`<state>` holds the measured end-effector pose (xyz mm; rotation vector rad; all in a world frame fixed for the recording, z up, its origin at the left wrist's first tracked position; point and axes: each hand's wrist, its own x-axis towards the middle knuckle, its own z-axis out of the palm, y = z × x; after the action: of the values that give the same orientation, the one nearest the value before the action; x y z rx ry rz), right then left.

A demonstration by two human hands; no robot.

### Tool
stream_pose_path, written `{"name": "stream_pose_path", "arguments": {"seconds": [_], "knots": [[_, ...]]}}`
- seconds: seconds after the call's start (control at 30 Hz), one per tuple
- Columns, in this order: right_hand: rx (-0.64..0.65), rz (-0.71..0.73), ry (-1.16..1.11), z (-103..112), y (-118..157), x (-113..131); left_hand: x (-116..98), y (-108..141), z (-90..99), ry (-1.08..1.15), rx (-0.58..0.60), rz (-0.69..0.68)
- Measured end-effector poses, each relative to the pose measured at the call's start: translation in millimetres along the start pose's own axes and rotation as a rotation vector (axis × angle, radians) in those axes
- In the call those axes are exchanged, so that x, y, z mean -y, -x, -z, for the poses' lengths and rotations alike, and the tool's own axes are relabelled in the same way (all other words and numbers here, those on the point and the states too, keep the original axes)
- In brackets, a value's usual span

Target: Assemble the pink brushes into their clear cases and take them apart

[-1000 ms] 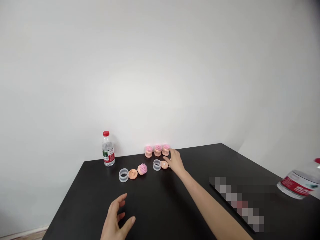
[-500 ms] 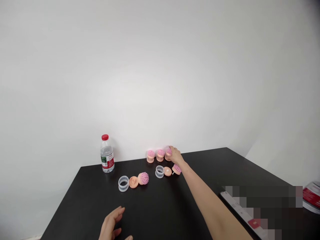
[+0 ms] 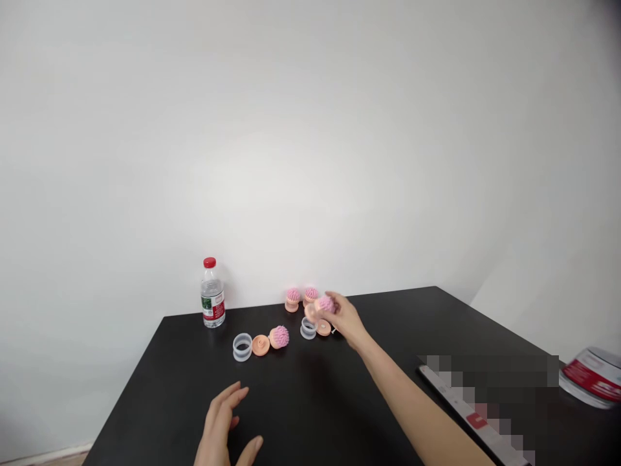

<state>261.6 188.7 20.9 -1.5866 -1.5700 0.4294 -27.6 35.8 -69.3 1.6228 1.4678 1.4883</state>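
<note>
Gripping a pink-bristled brush (image 3: pixel 322 306) in our right hand (image 3: pixel 334 310), we hold our left hand's (image 3: pixel 227 424) fingers apart above the desk (image 3: pixel 286 401).

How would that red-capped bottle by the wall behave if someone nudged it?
The bottle appears largely filled with clear liquid, so it probably has some weight. Tall and narrow, it might tip if pushed near its red cap; the rounded body could then roll.

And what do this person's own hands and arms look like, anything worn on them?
Both the left hand and the right hand are ungloved. The right forearm shows no sleeve, watch or bracelet. No rings stand out, though the fingers are small in view. The left forearm is out of frame.
</note>
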Motion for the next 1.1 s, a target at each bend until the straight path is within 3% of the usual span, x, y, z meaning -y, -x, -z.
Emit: {"name": "stream_pose_path", "arguments": {"seconds": [0.1,0.17,0.3,0.57,0.67,0.77,0.83,1.0,1.1], "knots": [[0.232,0.066,-0.212,-8.4,71.2,26.6,-19.3,6.1,-2.5,0.01,0.043,-0.077],[0.465,0.014,-0.586,-16.2,115.1,44.0,-32.4,11.2,-2.6,0.005,0.088,-0.12],[0.577,-0.092,-0.783,-29.7,163.9,69.6,-48.3,16.1,4.1,-0.092,0.223,-0.155],[0.446,0.135,-0.489,-56.0,167.0,66.2,-42.5,9.1,16.7,-0.284,0.221,-0.235],[0.464,0.239,-0.45,-52.4,169.8,62.3,-43.2,3.0,20.1,-0.282,0.336,-0.158],[0.577,0.379,-0.419,-43.3,172.5,59.0,-46.5,-2.6,25.0,-0.237,0.471,-0.051],[0.625,0.366,-0.433,-41.0,173.1,55.3,-48.2,-3.7,27.3,-0.211,0.497,-0.02],[0.59,0.13,-0.512,-48.3,172.8,47.7,-48.6,1.9,25.7,-0.251,0.43,-0.096],[0.603,0.17,-0.493,-46.9,173.6,49.5,-46.5,4.1,23.3,-0.28,0.394,-0.167]]}}
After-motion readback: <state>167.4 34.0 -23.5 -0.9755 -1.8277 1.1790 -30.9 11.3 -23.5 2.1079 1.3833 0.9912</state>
